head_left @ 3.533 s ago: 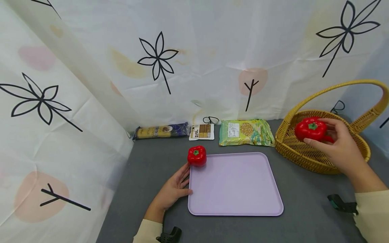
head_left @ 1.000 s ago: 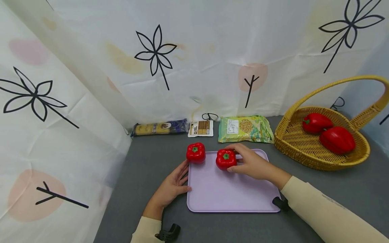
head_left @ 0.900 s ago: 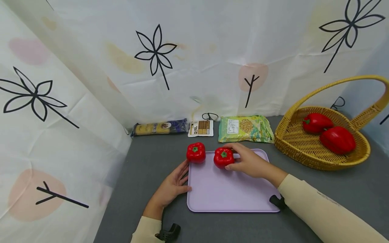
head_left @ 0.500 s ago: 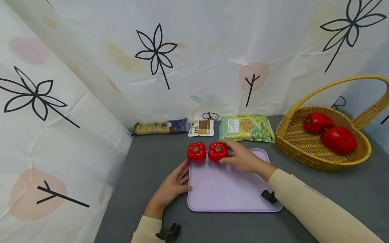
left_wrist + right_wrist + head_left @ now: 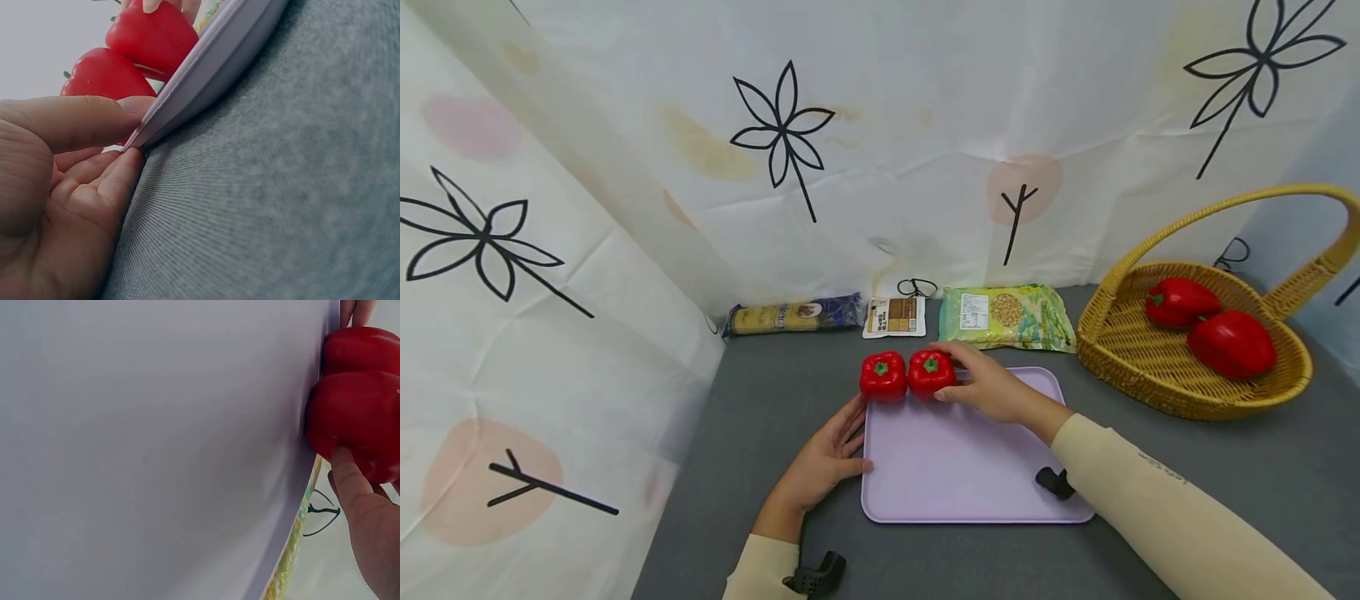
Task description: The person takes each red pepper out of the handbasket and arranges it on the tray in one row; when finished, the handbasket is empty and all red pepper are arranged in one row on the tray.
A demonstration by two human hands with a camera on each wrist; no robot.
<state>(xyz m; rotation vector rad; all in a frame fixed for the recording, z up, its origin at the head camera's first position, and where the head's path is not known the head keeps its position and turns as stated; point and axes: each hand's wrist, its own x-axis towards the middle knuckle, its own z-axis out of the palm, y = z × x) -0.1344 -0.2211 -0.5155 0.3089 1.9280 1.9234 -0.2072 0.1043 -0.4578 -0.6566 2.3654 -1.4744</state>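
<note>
Two red bell peppers stand side by side on the far left part of the lilac tray (image 5: 973, 467). My right hand (image 5: 992, 390) grips the right pepper (image 5: 931, 374), thumb in front and fingers behind; the right wrist view shows a fingertip pressed on that pepper (image 5: 356, 422). The left pepper (image 5: 883, 377) sits at the tray's corner and looks to be touching it. My left hand (image 5: 823, 467) holds the tray's left edge, and in the left wrist view the thumb and fingers of the hand (image 5: 69, 187) pinch the tray's rim (image 5: 206, 69).
A wicker basket (image 5: 1138, 379) with a tall handle stands at the right, with two red peppers (image 5: 1232, 345) inside. Along the back lie a blue and yellow packet (image 5: 793, 316), a small white-brown packet (image 5: 895, 317) and a green bag (image 5: 1006, 317). A patterned cloth hangs behind.
My right hand brought a pepper from the basket to the tray, then slid it left and slightly back against the other pepper. My left hand has stayed at the tray's edge.
</note>
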